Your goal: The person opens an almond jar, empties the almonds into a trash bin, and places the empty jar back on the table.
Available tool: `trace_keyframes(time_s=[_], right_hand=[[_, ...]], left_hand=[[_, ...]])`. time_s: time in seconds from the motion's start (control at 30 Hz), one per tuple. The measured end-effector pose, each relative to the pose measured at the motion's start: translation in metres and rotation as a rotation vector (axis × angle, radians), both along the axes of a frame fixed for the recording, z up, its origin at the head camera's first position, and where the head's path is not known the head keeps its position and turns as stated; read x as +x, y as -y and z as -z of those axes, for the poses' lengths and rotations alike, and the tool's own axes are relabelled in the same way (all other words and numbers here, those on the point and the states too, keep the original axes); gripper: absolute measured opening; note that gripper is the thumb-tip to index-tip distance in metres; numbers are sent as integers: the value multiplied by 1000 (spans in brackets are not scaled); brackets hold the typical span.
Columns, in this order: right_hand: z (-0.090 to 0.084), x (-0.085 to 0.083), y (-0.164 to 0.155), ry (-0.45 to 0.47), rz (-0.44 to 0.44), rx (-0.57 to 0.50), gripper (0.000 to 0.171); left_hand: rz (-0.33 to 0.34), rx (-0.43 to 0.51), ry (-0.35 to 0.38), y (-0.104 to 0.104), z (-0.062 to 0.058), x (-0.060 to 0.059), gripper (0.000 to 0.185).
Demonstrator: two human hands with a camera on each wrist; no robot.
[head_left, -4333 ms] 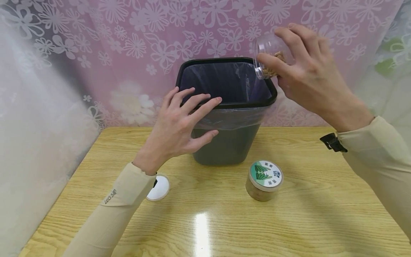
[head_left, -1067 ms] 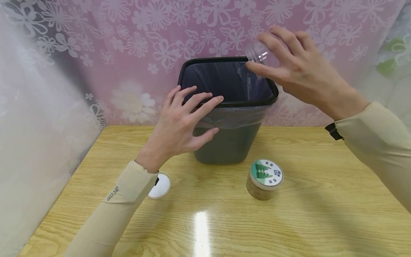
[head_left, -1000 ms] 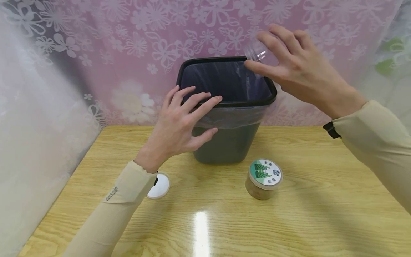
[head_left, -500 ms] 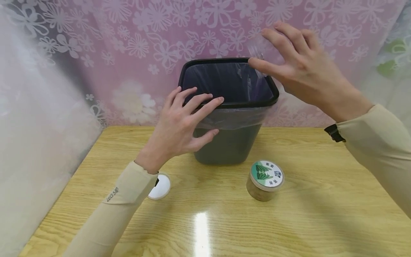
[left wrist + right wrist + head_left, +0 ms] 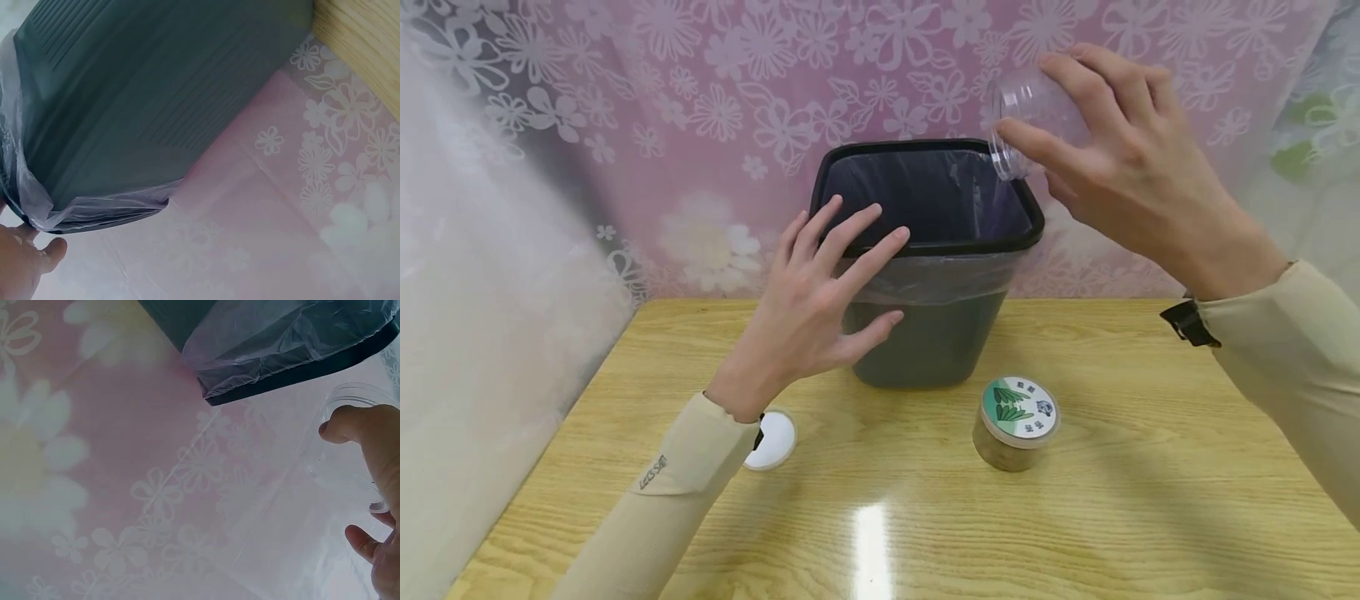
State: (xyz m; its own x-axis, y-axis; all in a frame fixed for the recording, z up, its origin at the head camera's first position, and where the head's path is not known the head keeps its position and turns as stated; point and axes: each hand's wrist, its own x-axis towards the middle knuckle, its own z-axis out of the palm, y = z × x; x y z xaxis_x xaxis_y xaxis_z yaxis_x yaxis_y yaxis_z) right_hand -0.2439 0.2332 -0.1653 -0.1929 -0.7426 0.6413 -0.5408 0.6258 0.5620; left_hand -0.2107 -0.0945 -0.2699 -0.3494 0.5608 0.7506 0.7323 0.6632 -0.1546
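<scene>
My right hand (image 5: 1135,158) grips a clear plastic jar (image 5: 1018,104), tilted with its mouth down towards the bin's right rim. No contents show in the jar. In the right wrist view the thumb lies along the jar (image 5: 344,456) near its neck. A dark grey trash bin (image 5: 925,342) with a black rim and a clear plastic liner stands upright on the table. My left hand (image 5: 801,312) is spread at the bin's front left, fingers over the rim and thumb in front of the wall. In the left wrist view fingers show beside the lined rim (image 5: 125,215).
A lidded tub (image 5: 1011,446) with a green and white label stands in front of the bin. A white round lid (image 5: 775,440) lies partly behind the left wrist. The wooden table (image 5: 940,533) reaches back to a pink floral curtain (image 5: 715,167).
Light brown pieces seen in the jar earlier no longer show there. The right hand has tipped the jar further, then moved slightly back right. The left fingers have spread a little.
</scene>
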Motion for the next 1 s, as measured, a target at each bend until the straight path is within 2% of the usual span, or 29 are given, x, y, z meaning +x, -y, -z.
trace_keyframes(time_s=[0.13, 0.33, 0.6, 0.87, 1.0], right_hand=[[6, 4, -5, 14, -1, -73, 73], [16, 10, -12, 14, -28, -194, 65], [31, 20, -13, -39, -16, -395, 53], [43, 27, -22, -5, 9, -486, 64], [48, 32, -25, 1, -7, -531, 62]], left_hand=[[13, 18, -22, 3, 2, 7, 72], [27, 32, -48, 9, 9, 15, 72], [27, 41, -61, 17, 22, 25, 66], [9, 43, -51, 23, 30, 30, 63], [19, 52, -58, 23, 33, 31, 62]])
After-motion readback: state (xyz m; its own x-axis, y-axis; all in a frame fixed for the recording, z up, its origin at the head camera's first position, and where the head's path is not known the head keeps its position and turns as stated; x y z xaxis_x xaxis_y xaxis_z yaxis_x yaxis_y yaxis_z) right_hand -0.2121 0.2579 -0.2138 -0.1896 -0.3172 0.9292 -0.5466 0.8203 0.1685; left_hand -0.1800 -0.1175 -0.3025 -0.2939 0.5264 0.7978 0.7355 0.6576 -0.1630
